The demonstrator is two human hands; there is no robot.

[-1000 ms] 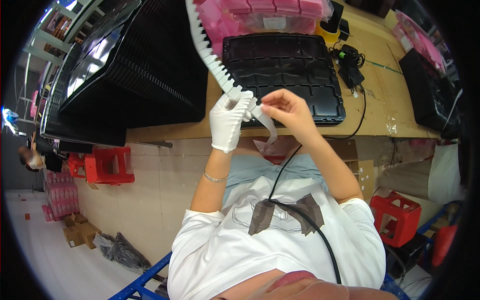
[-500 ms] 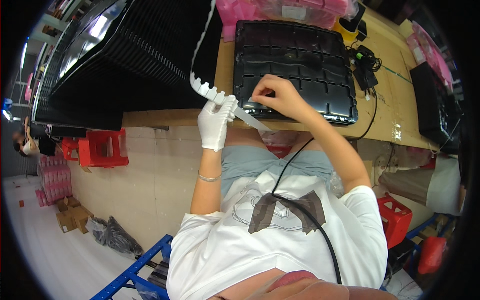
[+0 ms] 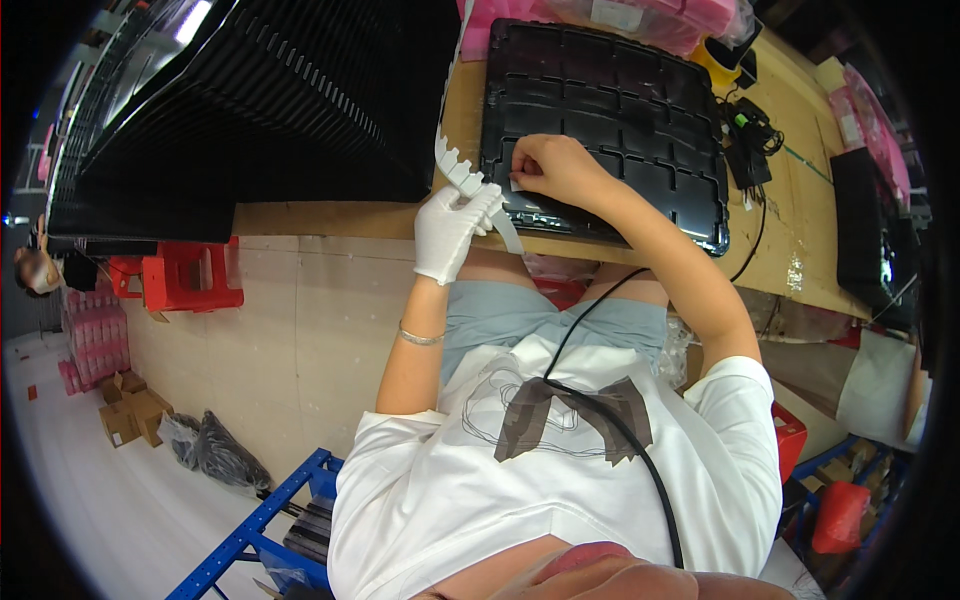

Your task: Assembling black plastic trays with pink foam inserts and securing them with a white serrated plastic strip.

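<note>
My left hand (image 3: 450, 228), in a white glove, is closed round a white paper strip (image 3: 462, 174) at the table's front edge. Small tabs stick out along the strip. Its upper part runs up beside the black stack, and a short tail hangs below my fingers. My bare right hand (image 3: 568, 170) is pinched over the near left corner of a black plastic tray (image 3: 610, 125) with moulded compartments. A tiny pale piece (image 3: 515, 186), like a sticker, shows at its fingertips; whether it touches the tray I cannot tell.
A tall stack of black trays (image 3: 300, 110) stands at the left. Behind the tray lie pink plastic bags (image 3: 680, 18) and a yellow tape roll (image 3: 715, 65). A black adapter with cables (image 3: 748, 150) lies right of it. Red stools (image 3: 195, 275) stand below; a person (image 3: 38, 268) is far left.
The view has shifted a little, so the table things sit higher and further right. The strip's tail now hangs more steeply. My right hand stays pinched over the tray's near left corner.
</note>
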